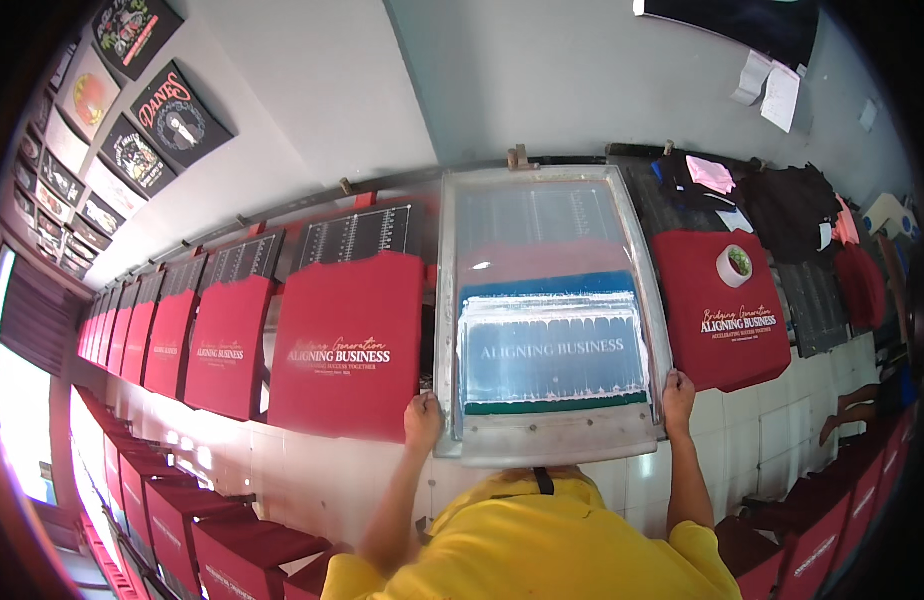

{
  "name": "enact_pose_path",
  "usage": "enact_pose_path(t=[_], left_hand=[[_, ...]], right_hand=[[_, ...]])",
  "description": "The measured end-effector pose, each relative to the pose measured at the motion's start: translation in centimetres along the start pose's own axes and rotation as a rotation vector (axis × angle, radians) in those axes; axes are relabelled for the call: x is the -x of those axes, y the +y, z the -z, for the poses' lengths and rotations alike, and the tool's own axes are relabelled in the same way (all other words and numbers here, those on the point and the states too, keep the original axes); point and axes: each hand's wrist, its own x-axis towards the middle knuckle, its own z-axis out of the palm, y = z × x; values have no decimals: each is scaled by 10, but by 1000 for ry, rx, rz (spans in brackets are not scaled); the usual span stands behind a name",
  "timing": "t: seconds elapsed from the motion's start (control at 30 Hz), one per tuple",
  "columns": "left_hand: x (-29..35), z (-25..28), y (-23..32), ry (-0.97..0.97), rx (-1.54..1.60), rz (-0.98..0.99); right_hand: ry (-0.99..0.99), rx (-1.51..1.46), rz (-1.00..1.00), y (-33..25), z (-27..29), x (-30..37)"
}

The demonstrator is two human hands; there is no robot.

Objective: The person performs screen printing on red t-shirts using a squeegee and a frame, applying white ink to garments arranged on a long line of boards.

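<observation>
Between my two hands is a screen-printing frame [547,450] with pale metal sides. Its mesh carries a blue stencil [552,285], smeared with white ink around the lettering, and a green strip near the close end. Through the upper mesh, a dark board and some red cloth show faintly. My left hand [422,420] is closed around the frame's near left edge. On the opposite side, my right hand [679,403] grips the near right edge. To the left lies a printed red shirt [352,310] on a board; another red shirt [717,350] lies to the right.
A row of boards with red shirts [222,325] runs off to the left. On the right shirt stands a white round tub [734,266] with green inside. Dark garments [792,210] lie beyond. More red shirts [252,545] hang behind on both sides. Another person's bare limbs [852,410] show far right.
</observation>
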Motion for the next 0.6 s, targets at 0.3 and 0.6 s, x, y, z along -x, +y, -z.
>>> enact_pose_path(t=[0.3,0.6], left_hand=[[12,14,26,144,272,-22],[2,111,-38,211,251,-134]], right_hand=[[9,-23,-179,29,2,-7],[-13,-237,-91,-46,-38,83]])
